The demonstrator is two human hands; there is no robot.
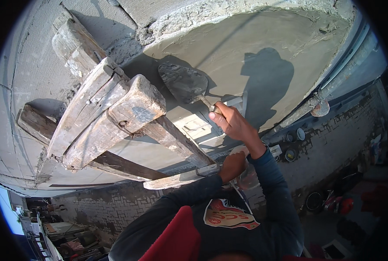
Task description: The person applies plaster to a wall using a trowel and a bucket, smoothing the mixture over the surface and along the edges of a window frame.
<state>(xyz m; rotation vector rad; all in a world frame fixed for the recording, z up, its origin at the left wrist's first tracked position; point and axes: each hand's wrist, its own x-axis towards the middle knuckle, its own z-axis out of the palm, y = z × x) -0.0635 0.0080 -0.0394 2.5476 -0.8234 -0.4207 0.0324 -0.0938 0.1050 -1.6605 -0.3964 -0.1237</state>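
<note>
My right hand [235, 122] is closed round the handle of a pointed trowel [183, 82]. Its broad, mortar-smeared blade is over the smooth grey plaster [228, 48], pointing up and left, with a shadow beside it. Lower down, my left hand [234, 166] is closed at the end of a pale wooden board [181, 177]. Whatever its fingers hold is hidden. A light piece shows just beyond that hand, by the right wrist.
Rough wooden scaffold beams [102, 113], tied with wire, jut out from the left close to the trowel. Far below, several buckets [291, 155] stand by a paved strip [115, 206]. A pipe [350, 56] runs along the right edge. A bicycle wheel [314, 202] shows lower right.
</note>
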